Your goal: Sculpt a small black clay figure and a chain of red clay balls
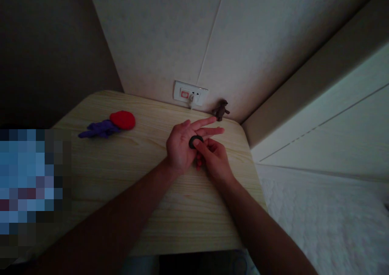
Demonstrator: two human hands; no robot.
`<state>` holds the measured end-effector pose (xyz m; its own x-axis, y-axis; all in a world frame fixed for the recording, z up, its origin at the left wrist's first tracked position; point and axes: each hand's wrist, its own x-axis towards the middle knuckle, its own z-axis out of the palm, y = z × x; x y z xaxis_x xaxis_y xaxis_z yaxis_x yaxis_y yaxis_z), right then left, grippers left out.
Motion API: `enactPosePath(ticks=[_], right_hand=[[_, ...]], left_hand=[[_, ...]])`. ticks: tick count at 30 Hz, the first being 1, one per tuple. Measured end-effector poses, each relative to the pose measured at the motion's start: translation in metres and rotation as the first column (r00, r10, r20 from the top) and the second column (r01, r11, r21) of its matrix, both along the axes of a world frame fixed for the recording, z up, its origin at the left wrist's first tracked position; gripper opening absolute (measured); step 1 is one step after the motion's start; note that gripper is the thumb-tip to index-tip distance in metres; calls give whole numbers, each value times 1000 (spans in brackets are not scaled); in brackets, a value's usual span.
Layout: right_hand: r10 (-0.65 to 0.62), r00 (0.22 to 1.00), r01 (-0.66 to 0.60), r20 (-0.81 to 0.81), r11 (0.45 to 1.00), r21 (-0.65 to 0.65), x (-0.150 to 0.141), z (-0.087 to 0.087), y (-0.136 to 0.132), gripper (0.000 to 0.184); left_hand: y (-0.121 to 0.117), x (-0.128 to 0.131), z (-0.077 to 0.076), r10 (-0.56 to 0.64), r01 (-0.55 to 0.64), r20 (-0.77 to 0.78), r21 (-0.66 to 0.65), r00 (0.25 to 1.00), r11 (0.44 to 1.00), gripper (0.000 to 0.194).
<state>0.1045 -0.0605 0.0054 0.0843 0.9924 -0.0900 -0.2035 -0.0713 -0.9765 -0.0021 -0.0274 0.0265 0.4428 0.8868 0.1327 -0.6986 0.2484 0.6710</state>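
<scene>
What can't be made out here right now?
All in the head view:
Dark disc: partly covered by the right hand.
Red bits by the left hand: mostly hidden behind the right hand; fingers or an object, unclear.
Brown figure: too small and dim for detail.
Blue patch: pixelated, cut off by the left edge.

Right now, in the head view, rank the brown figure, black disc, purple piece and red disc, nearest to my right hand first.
1. Black disc, touched by the right hand
2. Brown figure, beyond it, near the wall
3. Red disc, to the left
4. Purple piece, farther left
</scene>
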Motion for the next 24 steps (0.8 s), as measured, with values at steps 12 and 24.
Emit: enactPosePath(ticks=[12, 24], right_hand=[[11, 1000, -12, -16, 1000, -26, 2, -1, 1, 45], [4, 998, -9, 64, 996, 84, 3, -3, 1, 40]], left_hand=[[1, 0, -6, -31, 32, -34, 29, 999, 999, 80], [1, -1, -5, 20, -16, -81, 55, 997, 998, 73]])
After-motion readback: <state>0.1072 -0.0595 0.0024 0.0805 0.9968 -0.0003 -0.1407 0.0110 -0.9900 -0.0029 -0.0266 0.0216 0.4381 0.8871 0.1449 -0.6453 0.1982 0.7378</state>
